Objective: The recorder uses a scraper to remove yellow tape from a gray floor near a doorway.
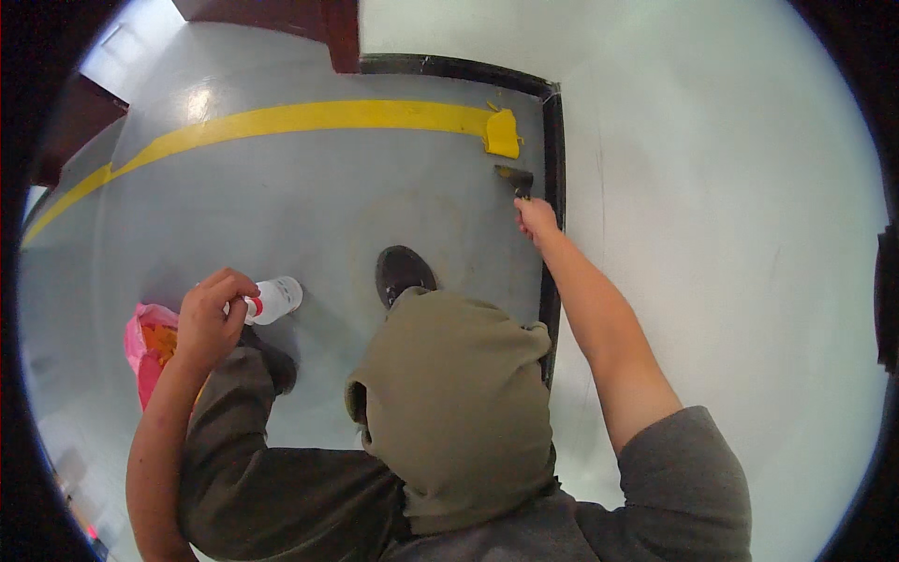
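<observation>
My right hand (537, 220) grips a dark scraper (515, 176) by its handle, with the blade just below a crumpled, peeled piece of yellow tape (502, 133) at the right end of the yellow floor stripe (346, 114). My left hand (213, 314) is raised at the left with curled fingers, in front of a white bottle (279, 300) with a red cap. Whether those fingers hold anything is hidden. A pink bag (147, 351) with orange contents is just left of that hand.
A white wall (712, 281) with a black baseboard (553, 140) runs along my right and turns across the top. Dark red door panels (342, 37) stand at the top left. My shoe (403, 272) is on the grey floor (403, 169), and olive fabric (449, 403) hangs below me.
</observation>
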`<state>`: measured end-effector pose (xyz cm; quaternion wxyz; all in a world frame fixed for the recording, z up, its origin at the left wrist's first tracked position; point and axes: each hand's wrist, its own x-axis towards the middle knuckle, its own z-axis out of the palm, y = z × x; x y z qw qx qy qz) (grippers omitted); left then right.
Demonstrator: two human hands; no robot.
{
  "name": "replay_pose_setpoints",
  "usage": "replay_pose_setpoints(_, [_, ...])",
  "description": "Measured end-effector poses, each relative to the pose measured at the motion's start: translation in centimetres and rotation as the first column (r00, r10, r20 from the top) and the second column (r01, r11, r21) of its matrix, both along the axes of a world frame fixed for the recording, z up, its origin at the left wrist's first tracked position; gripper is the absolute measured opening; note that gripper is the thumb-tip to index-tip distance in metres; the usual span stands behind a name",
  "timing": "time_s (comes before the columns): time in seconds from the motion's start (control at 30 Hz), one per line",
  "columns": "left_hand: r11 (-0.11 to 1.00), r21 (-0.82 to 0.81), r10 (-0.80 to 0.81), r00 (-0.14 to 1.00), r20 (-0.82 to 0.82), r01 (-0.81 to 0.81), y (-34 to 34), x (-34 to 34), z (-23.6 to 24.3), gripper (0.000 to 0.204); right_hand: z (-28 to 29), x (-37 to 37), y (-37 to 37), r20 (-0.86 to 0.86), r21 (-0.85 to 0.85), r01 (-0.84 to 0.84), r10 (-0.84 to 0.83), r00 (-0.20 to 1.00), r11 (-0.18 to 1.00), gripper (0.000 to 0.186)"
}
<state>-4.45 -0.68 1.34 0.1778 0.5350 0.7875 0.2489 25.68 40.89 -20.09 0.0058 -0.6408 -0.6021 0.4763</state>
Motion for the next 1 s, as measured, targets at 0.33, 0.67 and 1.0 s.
replay_pose_setpoints(0.33, [0.995,-0.013,0.098,0.992,0.073,-0.098,-0.3,-0.6,-0.2,0.015,0.5,6.5,-16.4,-0.023,-0.003,-0.191,0.191,0.981,0.982,0.037])
replay_pose_setpoints(0.67, [0.998,-0.046,0.054,0.998,0.034,-0.052,0.2,-0.4,-0.8,0.013,-1.7,-7.3,-9.4,-0.116,-0.038,-0.088,0.083,0.990,0.995,0.031])
replay_pose_setpoints(1.0, [0.996,-0.012,0.089,0.995,0.047,-0.089,-0.5,-0.7,-0.6,0.014,0.6,-3.7,-16.8,-0.173,-0.265,-0.177,0.134,0.976,0.948,0.032])
